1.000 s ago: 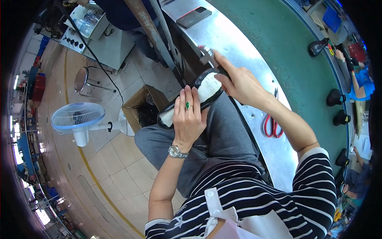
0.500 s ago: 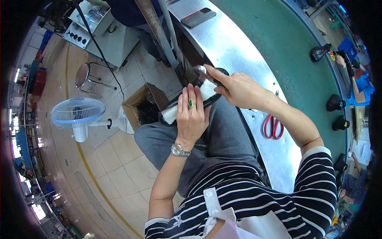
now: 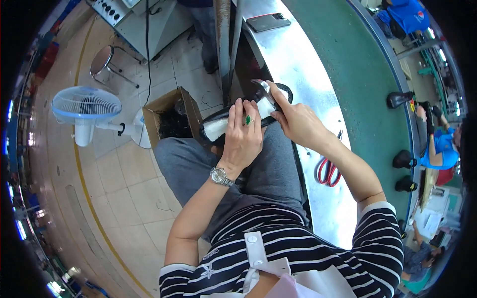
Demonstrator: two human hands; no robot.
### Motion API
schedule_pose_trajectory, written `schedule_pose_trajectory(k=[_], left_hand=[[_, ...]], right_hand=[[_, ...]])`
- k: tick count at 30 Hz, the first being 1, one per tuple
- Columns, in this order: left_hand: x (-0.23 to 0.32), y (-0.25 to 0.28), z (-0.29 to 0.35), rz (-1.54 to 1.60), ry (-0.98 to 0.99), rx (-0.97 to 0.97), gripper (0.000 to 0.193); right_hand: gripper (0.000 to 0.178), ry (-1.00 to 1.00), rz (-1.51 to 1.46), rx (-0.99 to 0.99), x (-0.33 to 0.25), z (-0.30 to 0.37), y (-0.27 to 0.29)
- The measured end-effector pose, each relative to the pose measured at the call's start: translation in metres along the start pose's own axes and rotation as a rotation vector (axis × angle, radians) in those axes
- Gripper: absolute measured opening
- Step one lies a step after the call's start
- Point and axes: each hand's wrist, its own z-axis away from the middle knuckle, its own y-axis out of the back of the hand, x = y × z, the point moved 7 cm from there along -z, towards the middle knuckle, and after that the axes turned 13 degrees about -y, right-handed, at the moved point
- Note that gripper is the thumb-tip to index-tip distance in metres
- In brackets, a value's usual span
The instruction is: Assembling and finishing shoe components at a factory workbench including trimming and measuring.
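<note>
A black shoe (image 3: 214, 130) with a white strip along its upturned bottom lies across my lap. My left hand (image 3: 242, 130) grips it, fingers pressed together over the white strip; the thumb is hidden. A green-stoned ring and a metal watch are on that hand and wrist. At the shoe's far right end, my right hand (image 3: 298, 119) is closed round a tool with a curved, shiny metal head (image 3: 260, 86). The handle is mostly covered by the fingers, and the tool's exact kind cannot be told. Its head is close over the white strip.
Red-handled scissors (image 3: 328, 172) and a dark phone (image 3: 268, 22) lie on the metal bench (image 3: 293, 54) to my right. A cardboard box (image 3: 195, 111) with black scraps, a fan (image 3: 85, 107) and a stool (image 3: 102, 59) stand left. Black shoes (image 3: 405, 159) line the green belt's far side; people work beyond.
The whole view has shifted and turned a little. My left hand stays over the shoe. The metal tool head in my right hand has tilted slightly and shows more clearly.
</note>
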Motion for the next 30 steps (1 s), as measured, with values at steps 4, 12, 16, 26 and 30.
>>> schedule_pose_trajectory(k=[4,12,16,26,30], left_hand=[[-0.002,0.001,0.003,-0.020,0.037,0.028,0.061],[0.000,0.000,0.007,-0.073,0.034,0.041,0.063],[0.000,0.000,0.006,-0.119,0.037,0.065,0.064],[-0.026,0.016,0.017,-0.066,0.148,-0.139,0.074],[-0.019,0.015,0.018,-0.158,0.115,-0.104,0.067]], right_hand=[[0.068,0.081,0.105,-0.042,-0.013,0.000,0.004],[0.071,0.131,0.211,-0.024,-0.020,0.004,-0.002],[0.070,0.082,0.219,0.016,-0.020,0.010,-0.007],[0.070,0.074,0.252,-0.016,-0.030,0.008,0.001],[0.073,0.117,0.199,0.124,-0.039,0.015,-0.008]])
